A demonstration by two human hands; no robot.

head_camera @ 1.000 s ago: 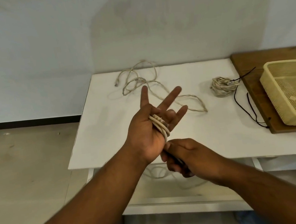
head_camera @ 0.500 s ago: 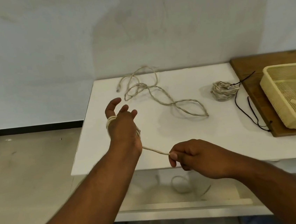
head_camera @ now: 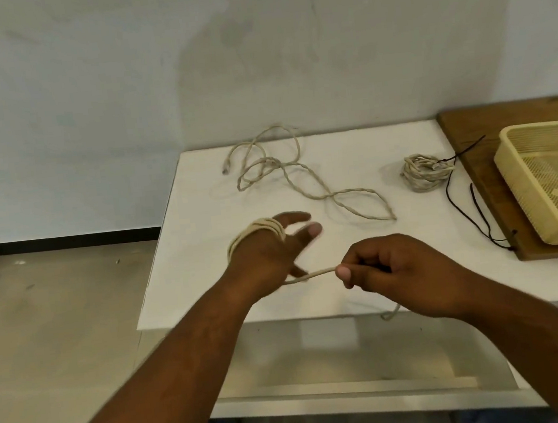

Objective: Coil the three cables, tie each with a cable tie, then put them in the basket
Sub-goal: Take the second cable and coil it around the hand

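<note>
- We can't see the palm of the left hand (head_camera: pixel 265 257): it faces away, and the fingertips are blurred.
- The thin beige cable (head_camera: pixel 262 228) is wound round that hand's fingers near the knuckles. We can't count the turns.
- Left grip is wide, fingers and thumb spread fairly straight, with the cable wrapped on them and not clenched.
- The right hand (head_camera: pixel 398 274) has a narrow grip, thumb and forefinger pinching the same cable.
- A taut run of the cable spans between the two hands, over the front of the white worktop (head_camera: pixel 202 219).
- Past the right hand the cable is hidden. Only a bit of loop shows below the worktop edge under the wrist.
- The loose beige cable (head_camera: pixel 302 188) sprawls at the back of the worktop, well apart from both hands.
- The coiled beige cable bundle (head_camera: pixel 421 172) sits right of it.
- The black cable ties (head_camera: pixel 477 211) trail beside the bundle. We can't tell if one is fastened round it.
- The pale yellow perforated plastic basket (head_camera: pixel 514 166) sits on the brown wooden board (head_camera: pixel 468 122), cut off at the right edge.
</note>
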